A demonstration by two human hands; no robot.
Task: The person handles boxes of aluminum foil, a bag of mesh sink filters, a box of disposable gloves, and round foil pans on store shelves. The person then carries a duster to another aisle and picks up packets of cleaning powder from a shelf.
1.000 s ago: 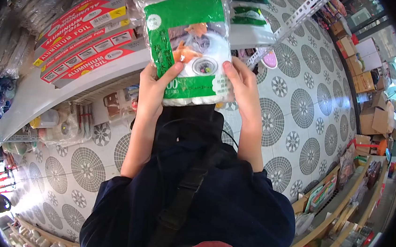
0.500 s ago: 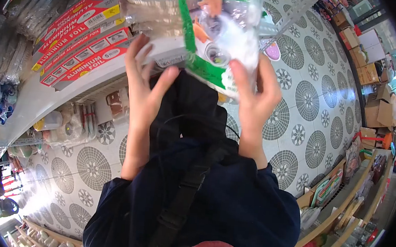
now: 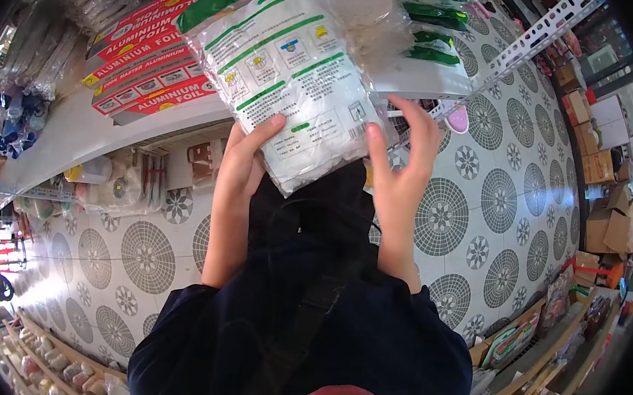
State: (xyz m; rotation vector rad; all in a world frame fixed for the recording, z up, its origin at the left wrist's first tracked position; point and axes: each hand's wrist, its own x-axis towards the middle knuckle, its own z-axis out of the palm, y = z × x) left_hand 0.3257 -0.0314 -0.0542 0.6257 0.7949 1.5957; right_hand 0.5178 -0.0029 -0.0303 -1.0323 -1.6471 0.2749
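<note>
A flat plastic packet (image 3: 290, 67), white with green bands, printed text and small pictures, is tilted in front of me. My left hand (image 3: 247, 157) is closed on its lower left edge, thumb on the printed face and fingers behind. My right hand (image 3: 404, 156) is at the packet's right edge, thumb and fingers spread apart. Its thumb tip is beside the barcode; whether it touches the packet I cannot tell. Behind the packet, more green-edged packets (image 3: 436, 36) lie on the white shelf (image 3: 424, 83).
Red aluminium foil boxes (image 3: 155, 59) are stacked on the shelf at left, near clear plastic packages (image 3: 40, 45). A perforated metal upright (image 3: 541, 36) stands at the right shelf end. Cardboard boxes (image 3: 606, 223) line the right side, above a patterned tile floor (image 3: 443, 216).
The packet has turned from its picture side to its text side and shifted left. My left hand has closed on its edge, while my right hand has loosened its hold and spread its fingers.
</note>
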